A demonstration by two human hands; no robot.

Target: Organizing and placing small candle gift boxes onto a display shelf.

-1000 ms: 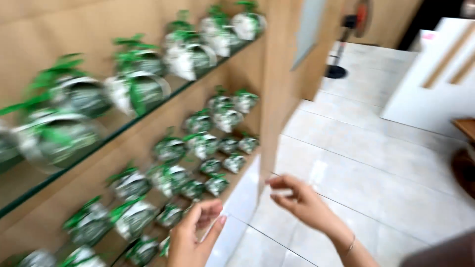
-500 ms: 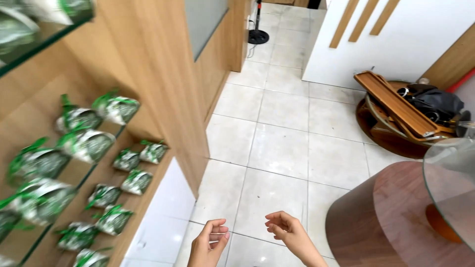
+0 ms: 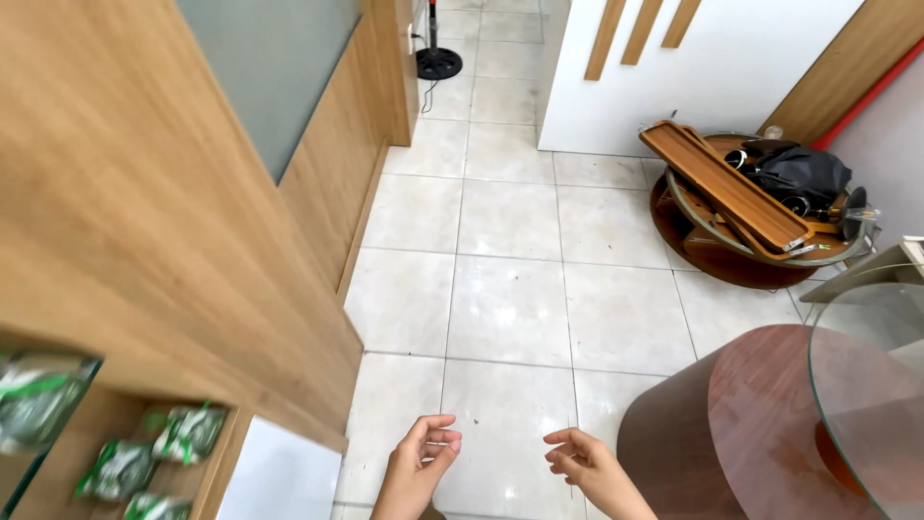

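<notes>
While both hands hovered over the tiled floor, the left hand pinched something thin I couldn't identify — the right hand, at three o'clock, curled loosely, empty; green packets lay at nine o'clock.

Pale tiled floor, wood-panelled wall, round wooden table

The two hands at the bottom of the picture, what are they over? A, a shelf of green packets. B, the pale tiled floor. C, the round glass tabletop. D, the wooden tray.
B: the left hand and the right hand hang, fingers loosely curled, above the pale tiled floor, with the green packets off to the left and the round glass tabletop to the right.
</notes>
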